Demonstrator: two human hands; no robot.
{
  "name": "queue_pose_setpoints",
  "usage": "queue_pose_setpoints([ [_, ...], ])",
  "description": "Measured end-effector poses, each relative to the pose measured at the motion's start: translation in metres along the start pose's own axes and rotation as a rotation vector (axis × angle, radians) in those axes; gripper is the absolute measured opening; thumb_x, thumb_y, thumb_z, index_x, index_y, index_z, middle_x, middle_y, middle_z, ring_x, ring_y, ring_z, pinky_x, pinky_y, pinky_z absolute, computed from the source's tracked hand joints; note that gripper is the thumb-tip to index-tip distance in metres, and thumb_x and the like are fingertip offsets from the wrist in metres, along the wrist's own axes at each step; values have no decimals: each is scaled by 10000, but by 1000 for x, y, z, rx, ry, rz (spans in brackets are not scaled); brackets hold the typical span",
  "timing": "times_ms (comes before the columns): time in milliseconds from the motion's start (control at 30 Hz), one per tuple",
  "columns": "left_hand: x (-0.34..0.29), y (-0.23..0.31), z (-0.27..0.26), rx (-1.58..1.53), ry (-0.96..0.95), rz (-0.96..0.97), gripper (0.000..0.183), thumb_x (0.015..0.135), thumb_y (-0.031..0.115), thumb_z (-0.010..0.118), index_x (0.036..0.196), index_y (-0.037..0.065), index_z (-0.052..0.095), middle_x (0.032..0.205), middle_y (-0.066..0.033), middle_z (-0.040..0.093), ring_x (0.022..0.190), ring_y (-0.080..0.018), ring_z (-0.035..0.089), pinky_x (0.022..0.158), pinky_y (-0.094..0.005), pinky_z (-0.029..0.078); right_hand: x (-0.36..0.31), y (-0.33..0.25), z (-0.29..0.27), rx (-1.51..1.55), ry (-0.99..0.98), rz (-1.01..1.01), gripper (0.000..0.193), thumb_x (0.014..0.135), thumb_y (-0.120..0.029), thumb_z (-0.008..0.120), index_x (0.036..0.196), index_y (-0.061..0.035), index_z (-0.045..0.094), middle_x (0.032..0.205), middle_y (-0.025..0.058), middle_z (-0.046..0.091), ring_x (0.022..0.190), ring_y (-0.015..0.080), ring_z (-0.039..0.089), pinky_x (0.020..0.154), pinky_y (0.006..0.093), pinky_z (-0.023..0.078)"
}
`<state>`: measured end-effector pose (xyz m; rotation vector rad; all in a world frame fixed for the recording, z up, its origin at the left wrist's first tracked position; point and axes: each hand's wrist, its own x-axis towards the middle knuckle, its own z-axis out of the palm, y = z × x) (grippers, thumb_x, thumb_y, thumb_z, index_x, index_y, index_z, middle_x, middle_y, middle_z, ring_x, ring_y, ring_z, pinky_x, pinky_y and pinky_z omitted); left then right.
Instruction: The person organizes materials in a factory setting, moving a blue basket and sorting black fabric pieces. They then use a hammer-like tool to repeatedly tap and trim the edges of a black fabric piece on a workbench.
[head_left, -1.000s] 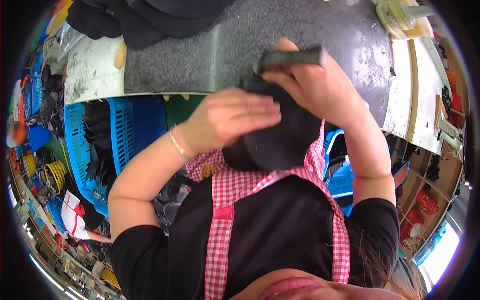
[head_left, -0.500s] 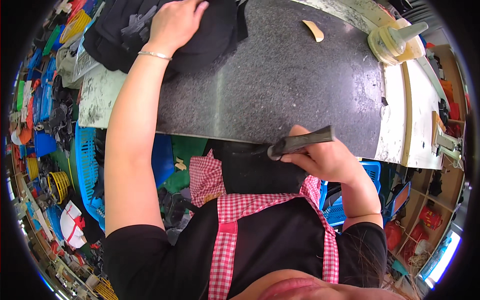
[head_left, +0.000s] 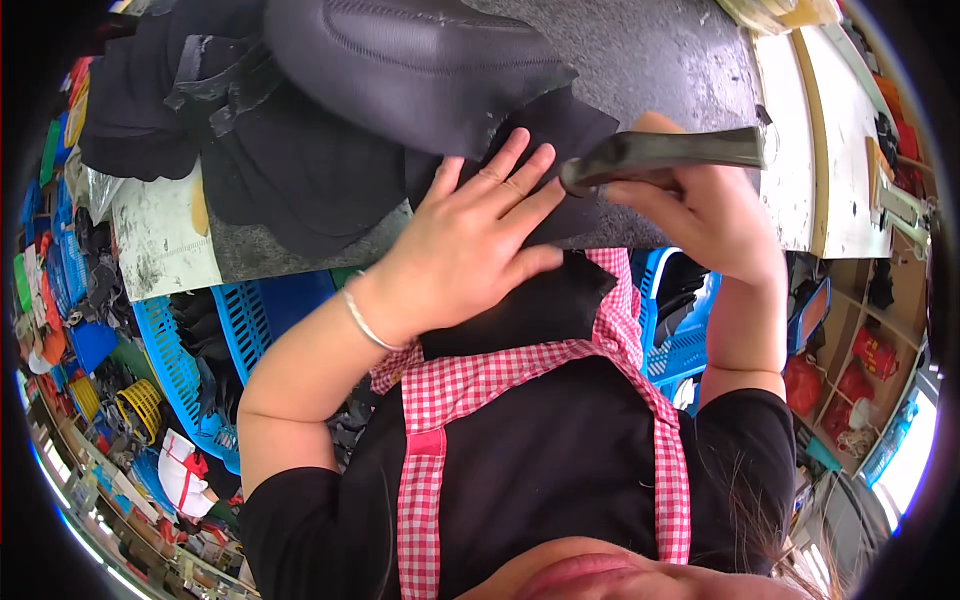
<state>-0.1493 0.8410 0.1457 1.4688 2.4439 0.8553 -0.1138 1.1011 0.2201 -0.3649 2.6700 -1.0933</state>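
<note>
My left hand [head_left: 475, 235] lies with its fingers spread on a black piece of stitched leather-like material [head_left: 410, 75], near the table's front edge. My right hand [head_left: 710, 215] is closed around a dark metal hammer [head_left: 680, 152]. The rounded end of its head is beside my left fingertips, over a flat black flap of the material. Its handle is hidden in my grip. More black cut pieces [head_left: 290, 180] lie layered on the left of the table. Another dark piece [head_left: 520, 320] rests on my lap, over a red checked apron [head_left: 500, 380].
The dark stone slab [head_left: 650, 60] forms the work surface on a pale table [head_left: 160, 240]. Blue plastic baskets [head_left: 185, 350] with dark pieces stand below it at left, and another blue basket [head_left: 690, 335] at right. A wooden shelf [head_left: 850, 350] stands at far right.
My left hand has come back from the far pile toward the table's front edge, and a stitched black piece now lies beneath it. My right hand has lifted the hammer over the table.
</note>
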Motion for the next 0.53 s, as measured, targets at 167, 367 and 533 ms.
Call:
queue_pose_setpoints([
  [167,-10,-73,-42,-64,314,209,476,857,101,746,1326,99,667,1417,-123,615,1334,-314,553,1118,-466,407,2,13,25,-55,39,-104,155,966,-139,736,1042,-19,676,901,144,671,829,338,686,705,401,524],
  [367,71,-103,-90,565,419,278,466,909,32,645,1365,121,616,1363,-154,616,1259,-335,561,1038,-421,446,2,3,24,-182,-20,30,177,973,-178,736,1050,-44,648,891,147,692,839,389,683,706,431,530],
  [533,99,-101,-175,-29,516,243,164,1039,63,592,1138,15,713,1055,-118,767,1014,-274,726,877,-354,572,3,-1,27,-237,-16,15,181,990,-187,716,1066,-44,634,882,153,695,849,396,690,707,439,535],
])
